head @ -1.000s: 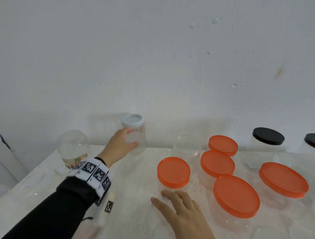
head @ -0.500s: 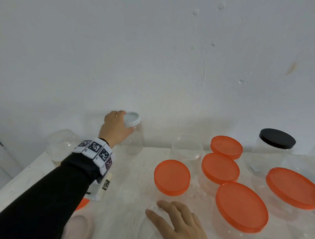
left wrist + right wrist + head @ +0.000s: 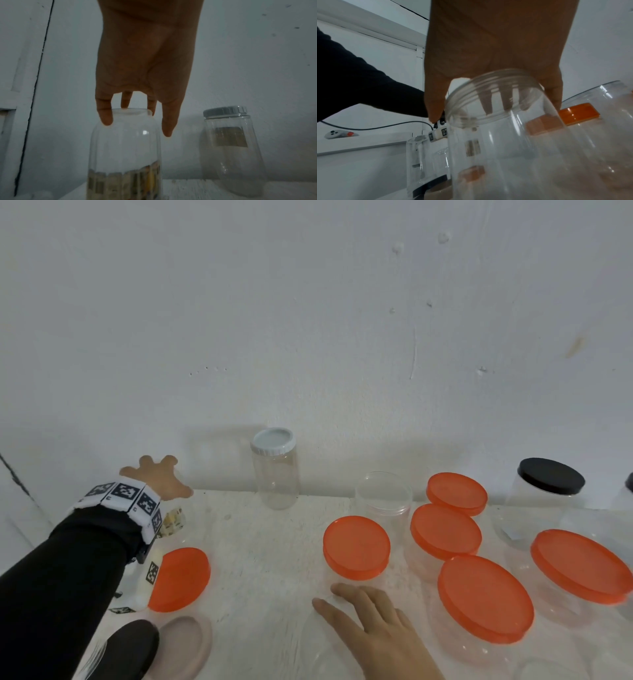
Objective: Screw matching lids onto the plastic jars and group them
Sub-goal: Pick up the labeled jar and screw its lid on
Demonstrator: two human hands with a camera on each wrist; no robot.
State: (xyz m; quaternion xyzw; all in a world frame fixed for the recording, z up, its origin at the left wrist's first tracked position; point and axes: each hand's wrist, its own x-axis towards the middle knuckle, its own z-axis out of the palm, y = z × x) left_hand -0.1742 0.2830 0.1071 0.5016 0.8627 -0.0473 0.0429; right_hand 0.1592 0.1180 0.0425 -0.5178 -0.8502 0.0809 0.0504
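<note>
A clear jar with a white lid stands alone by the wall. To its left, my left hand hovers on top of a lidless labelled jar. Its fingers are spread and straight, with their tips touching the rim. At the front, my right hand cups the mouth of a lidless clear jar, thumb and fingers hanging past the rim. Several orange-lidded jars are grouped at the right.
A loose orange lid, a pinkish lid and a black lid lie at the front left of the white table. Another lidless jar and a black-lidded jar stand at the back right.
My left hand let go of the white-lidded jar and moved left onto the labelled jar. The white-lidded jar now stands free by the wall. My right hand stayed on its jar.
</note>
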